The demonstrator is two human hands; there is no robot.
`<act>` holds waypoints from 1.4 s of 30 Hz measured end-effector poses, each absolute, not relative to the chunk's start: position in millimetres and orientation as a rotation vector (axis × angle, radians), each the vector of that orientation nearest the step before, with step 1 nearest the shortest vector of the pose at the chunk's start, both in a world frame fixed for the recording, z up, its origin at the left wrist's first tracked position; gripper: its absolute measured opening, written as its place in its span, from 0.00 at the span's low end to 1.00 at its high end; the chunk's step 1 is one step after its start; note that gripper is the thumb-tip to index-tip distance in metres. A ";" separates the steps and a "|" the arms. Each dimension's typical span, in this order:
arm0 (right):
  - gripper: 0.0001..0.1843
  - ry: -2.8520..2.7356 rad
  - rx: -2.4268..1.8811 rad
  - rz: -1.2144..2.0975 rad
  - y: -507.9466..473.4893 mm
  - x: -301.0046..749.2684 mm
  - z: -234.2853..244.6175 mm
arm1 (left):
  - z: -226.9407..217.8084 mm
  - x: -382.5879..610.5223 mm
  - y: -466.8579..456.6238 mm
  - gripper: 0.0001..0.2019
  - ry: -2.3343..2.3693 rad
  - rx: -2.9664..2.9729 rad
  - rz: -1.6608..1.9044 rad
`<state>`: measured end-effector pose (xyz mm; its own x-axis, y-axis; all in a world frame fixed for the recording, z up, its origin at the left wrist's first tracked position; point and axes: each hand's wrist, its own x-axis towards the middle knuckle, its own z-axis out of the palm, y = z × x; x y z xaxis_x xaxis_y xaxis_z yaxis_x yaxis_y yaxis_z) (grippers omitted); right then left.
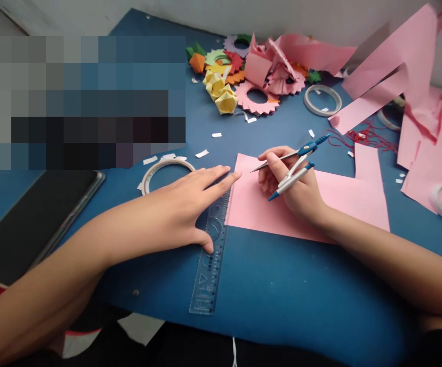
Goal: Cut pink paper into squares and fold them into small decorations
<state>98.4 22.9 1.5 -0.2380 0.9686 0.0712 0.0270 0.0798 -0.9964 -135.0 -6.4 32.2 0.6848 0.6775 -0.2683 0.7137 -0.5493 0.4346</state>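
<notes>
In the head view, the left hand (184,206), fingers spread, rests over a clear ruler (205,278) at the left edge of a pink sheet (358,201), apart from the right hand (300,193), which grips a compass (307,148) slantwise above that sheet. Just beyond the left hand a tape roll (147,178) lies on the counter (282,290); farther ahead of both hands sit folded paper pieces (226,99).
</notes>
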 end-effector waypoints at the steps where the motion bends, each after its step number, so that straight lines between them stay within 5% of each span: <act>1: 0.12 -1.450 -1.059 1.305 22.7 98.6 1.7 | 30.7 -136.0 -6.5 0.55 1.068 2.381 -0.073; 42: 0.13 -1.477 -1.102 1.303 20.6 99.0 4.5 | 31.3 -140.9 -12.8 0.54 1.026 2.440 -0.071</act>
<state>99.0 20.6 4.5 -0.2440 0.9687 0.0456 0.0754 0.0659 -0.9950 -140.9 -12.8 31.3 0.7164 0.6587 -0.2298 0.6841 -0.5985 0.4170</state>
